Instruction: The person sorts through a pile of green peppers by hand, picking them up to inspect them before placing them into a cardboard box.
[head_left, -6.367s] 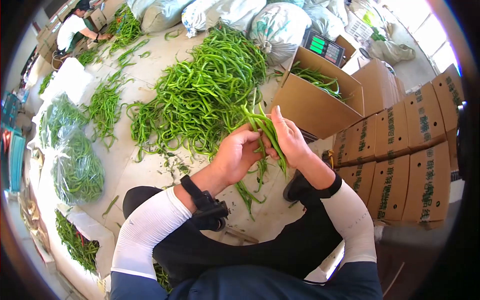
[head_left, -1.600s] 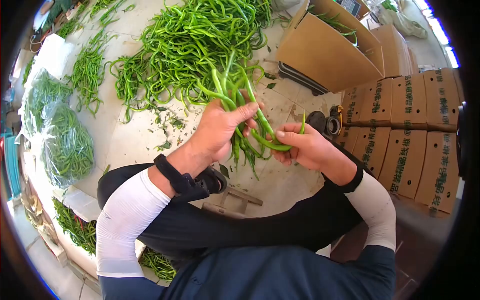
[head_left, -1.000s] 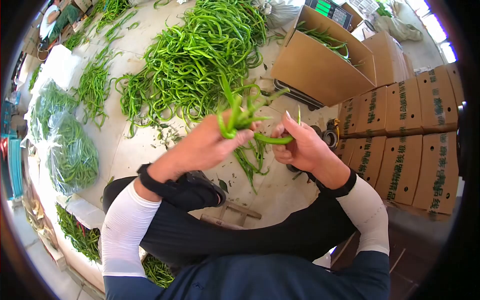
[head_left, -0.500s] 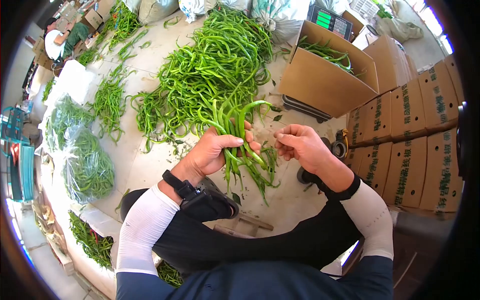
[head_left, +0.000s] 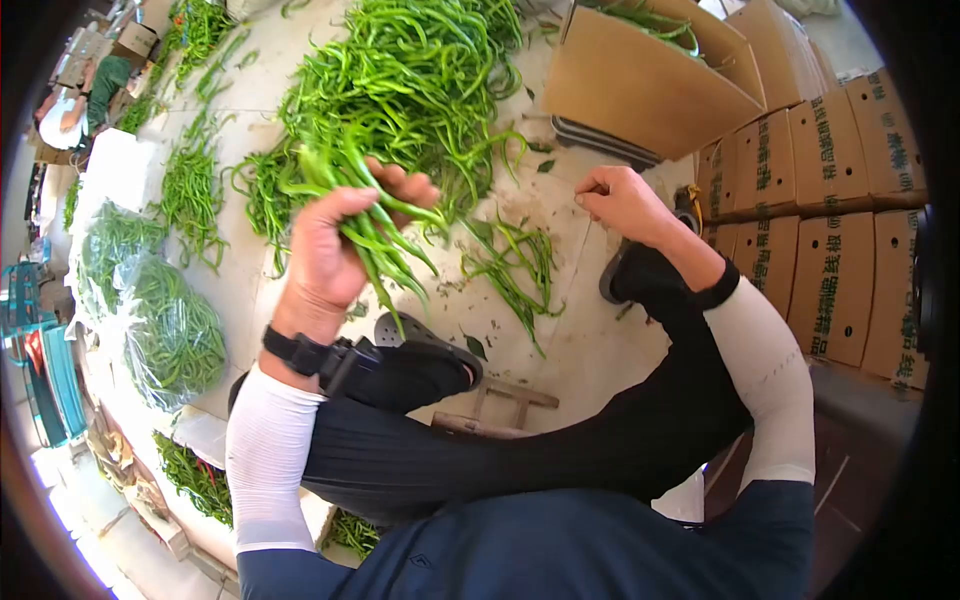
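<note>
A bunch of long green peppers (head_left: 385,240) is in my left hand (head_left: 335,235), the thumb across it and the fingers curled around it. Just behind that hand spreads the big heap of green peppers (head_left: 400,80) on the pale floor. My right hand (head_left: 625,203) hangs over the floor to the right, thumb and fingers drawn together; whether something small is between them cannot be made out. Between and below the hands lies a small loose group of peppers (head_left: 520,270).
An open cardboard box (head_left: 650,85) with peppers stands on a black scale base at the back right. Stacked printed cartons (head_left: 840,250) line the right side. Clear bags of peppers (head_left: 170,320) sit at left. A person (head_left: 65,120) is at the far left.
My left hand has moved left with the bunch, away from the small group on the floor. My right hand has shifted slightly right and up. The view has tilted downward.
</note>
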